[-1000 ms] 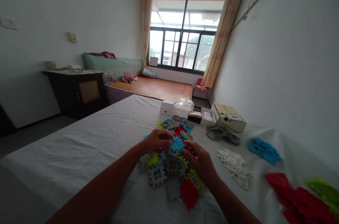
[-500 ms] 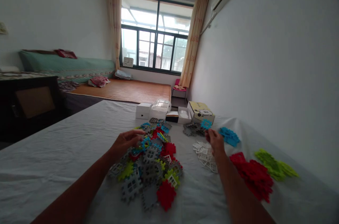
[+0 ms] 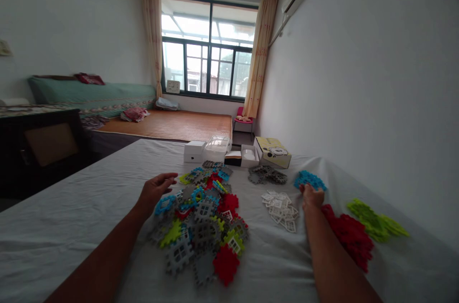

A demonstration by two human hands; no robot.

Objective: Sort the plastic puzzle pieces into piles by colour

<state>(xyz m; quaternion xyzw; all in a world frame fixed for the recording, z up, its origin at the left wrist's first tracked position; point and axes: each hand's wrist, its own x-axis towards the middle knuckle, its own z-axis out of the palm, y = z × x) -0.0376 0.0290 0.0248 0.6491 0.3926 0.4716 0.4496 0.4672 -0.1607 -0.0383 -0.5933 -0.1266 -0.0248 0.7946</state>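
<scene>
A mixed heap of interlocking plastic building tiles [image 3: 206,231] in grey, red, blue and lime lies before me on the cloth. At its left edge my left hand [image 3: 158,190] hovers with fingers apart and nothing in them, just above a blue tile [image 3: 165,204]. My right hand [image 3: 311,196] is at the near edge of the blue tile pile [image 3: 309,179], its fingers closed on a blue tile there; the fingers partly hide where that tile ends and the pile begins.
Sorted piles lie on the right: grey tiles [image 3: 267,175], white window-frame pieces [image 3: 280,210], red tiles [image 3: 349,236] and lime tiles [image 3: 375,221]. Behind them are a yellow box [image 3: 273,152], a clear plastic container [image 3: 217,148] and small white boxes [image 3: 194,151]. A wall rises at right.
My right hand has carried a blue tile rightward from above the grey pile to the blue pile. My left hand has drawn back left from the heap; a blue tile now shows below it.
</scene>
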